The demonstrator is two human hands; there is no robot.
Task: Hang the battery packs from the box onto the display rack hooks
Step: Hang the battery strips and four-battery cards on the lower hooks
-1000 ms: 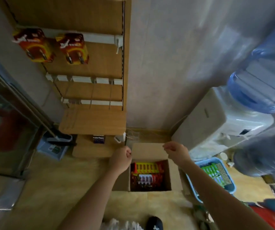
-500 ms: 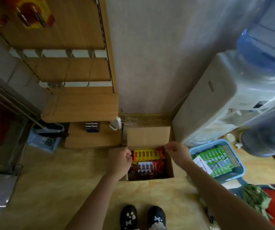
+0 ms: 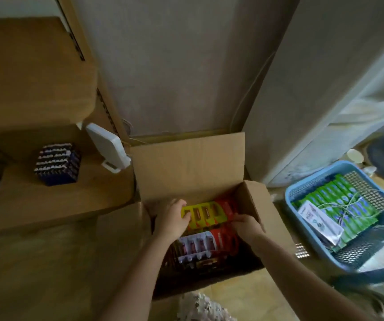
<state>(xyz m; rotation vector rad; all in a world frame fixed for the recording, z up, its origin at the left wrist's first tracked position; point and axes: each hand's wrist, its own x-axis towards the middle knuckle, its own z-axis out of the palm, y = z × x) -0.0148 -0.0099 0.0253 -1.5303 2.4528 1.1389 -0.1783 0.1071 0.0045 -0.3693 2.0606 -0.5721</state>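
Down in the box (image 3: 254,200), my left hand (image 3: 172,220) and right hand (image 3: 247,225) pinch the yellow pack (image 3: 206,215) by its ends; next I should lift it out.

Off the flaps and down into the box (image 3: 188,167) they go: left hand (image 3: 171,220) now grips the yellow battery pack (image 3: 203,215) at its left end, right hand (image 3: 246,225) grips its right end, and the view dips closer.

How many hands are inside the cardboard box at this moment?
2. The left hand grips the left end of the yellow battery pack; the right hand is at its right end. Both are inside the cardboard box. None seems hidden.
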